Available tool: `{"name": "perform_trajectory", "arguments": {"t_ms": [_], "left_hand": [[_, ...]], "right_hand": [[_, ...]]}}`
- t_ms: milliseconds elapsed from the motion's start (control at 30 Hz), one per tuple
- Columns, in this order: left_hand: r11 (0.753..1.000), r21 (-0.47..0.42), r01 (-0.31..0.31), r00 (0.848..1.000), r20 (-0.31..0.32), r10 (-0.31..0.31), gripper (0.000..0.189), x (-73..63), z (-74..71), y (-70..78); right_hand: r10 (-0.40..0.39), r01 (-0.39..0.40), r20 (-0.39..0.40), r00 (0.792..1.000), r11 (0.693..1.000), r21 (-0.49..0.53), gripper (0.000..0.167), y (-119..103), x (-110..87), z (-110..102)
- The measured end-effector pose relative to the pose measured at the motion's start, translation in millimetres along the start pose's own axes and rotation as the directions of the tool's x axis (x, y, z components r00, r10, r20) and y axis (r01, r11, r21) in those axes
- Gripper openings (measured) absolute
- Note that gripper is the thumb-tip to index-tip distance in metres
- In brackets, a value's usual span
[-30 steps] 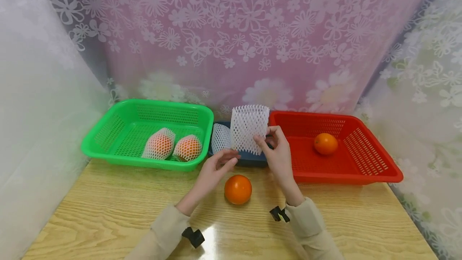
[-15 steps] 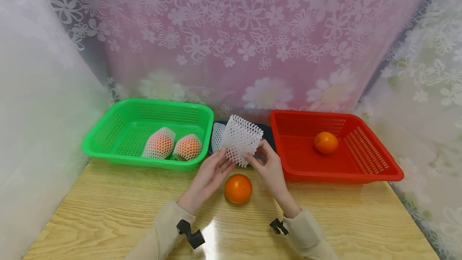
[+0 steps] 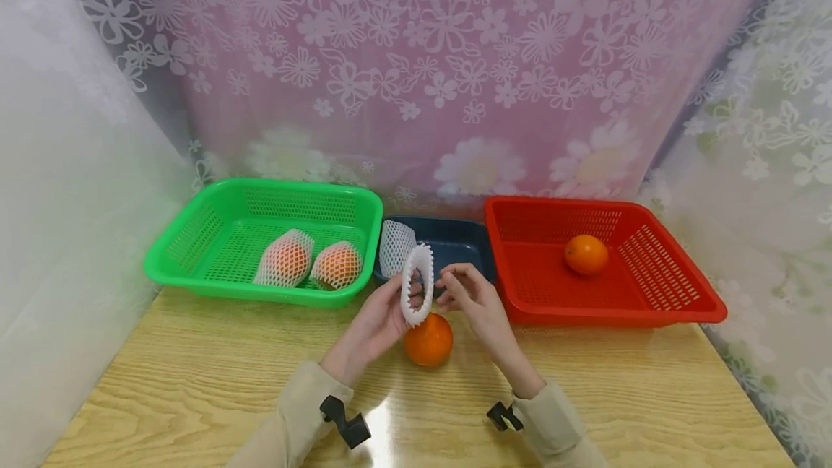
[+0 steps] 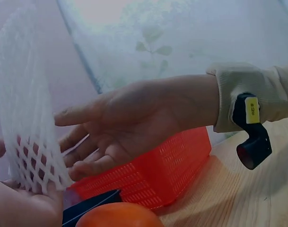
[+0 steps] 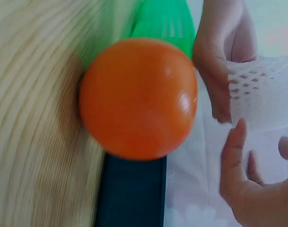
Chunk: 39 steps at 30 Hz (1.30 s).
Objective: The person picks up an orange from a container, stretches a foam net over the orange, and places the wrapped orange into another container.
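Note:
My left hand (image 3: 373, 323) holds a white foam fruit net (image 3: 425, 257), its round mouth facing the head camera. In the left wrist view the foam net (image 4: 25, 90) stands upright, the left thumb and fingers at its lower end. My right hand (image 3: 479, 309) is just to the right of it, fingers loosely bent and nothing in them. In the right wrist view a right fingertip is right at the net's edge. Below both hands an orange (image 3: 429, 341) sits on the wooden table (image 3: 260, 367), its top partly overlapped by the net.
On the left, a green basket (image 3: 195, 284) contains two fruits (image 3: 286, 260) in foam nets. Another foam net (image 3: 396, 248) lies in the dark blue tray (image 3: 455, 224) at the back middle. The red basket (image 3: 604, 318) on the right has one orange (image 3: 586, 255) inside.
The foam net has come down from above the blue tray and turned so its mouth faces the head camera. The left hand has taken hold of it; the right hand has let go.

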<state>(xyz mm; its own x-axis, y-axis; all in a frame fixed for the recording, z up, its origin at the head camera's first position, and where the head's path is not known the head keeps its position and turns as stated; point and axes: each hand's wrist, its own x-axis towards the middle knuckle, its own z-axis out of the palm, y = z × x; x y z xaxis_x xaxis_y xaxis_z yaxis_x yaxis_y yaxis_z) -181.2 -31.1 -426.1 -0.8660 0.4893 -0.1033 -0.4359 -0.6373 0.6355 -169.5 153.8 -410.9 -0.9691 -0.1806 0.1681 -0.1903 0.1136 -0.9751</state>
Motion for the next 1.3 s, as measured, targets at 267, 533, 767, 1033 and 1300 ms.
{"name": "perform_trajectory", "arguments": {"t_ms": [267,533,767,1033,1300], "left_hand": [[0.96,0.271,-0.075,0.995,0.083,0.054,0.044,-3.4,5.2,-7.9],[0.956,0.272,-0.109,0.993,0.074,0.092,0.033,-6.1,0.9,-8.9],[0.988,0.149,-0.04,0.999,0.042,0.034,0.031,-9.1,-8.2,-6.9],[0.995,0.1,0.024,1.0,-0.011,-0.023,0.031,-13.8,-14.2,-6.7],[0.953,0.288,0.093,0.992,-0.108,-0.064,0.047,-13.6,-25.9,-15.1]], "right_hand": [[0.144,-0.143,0.007,0.99,0.987,-0.069,0.033,-8.2,-6.5,8.2],[0.231,-0.242,0.072,0.97,0.935,0.259,0.027,-7.5,-9.5,4.5],[0.254,-0.331,0.224,0.941,0.828,0.453,0.034,-3.8,-11.3,-1.6],[0.225,-0.319,0.227,0.947,0.714,0.623,0.039,5.6,-20.1,-9.4],[0.392,-0.38,0.118,0.912,0.703,0.601,0.029,22.2,-27.1,-6.1]]}}
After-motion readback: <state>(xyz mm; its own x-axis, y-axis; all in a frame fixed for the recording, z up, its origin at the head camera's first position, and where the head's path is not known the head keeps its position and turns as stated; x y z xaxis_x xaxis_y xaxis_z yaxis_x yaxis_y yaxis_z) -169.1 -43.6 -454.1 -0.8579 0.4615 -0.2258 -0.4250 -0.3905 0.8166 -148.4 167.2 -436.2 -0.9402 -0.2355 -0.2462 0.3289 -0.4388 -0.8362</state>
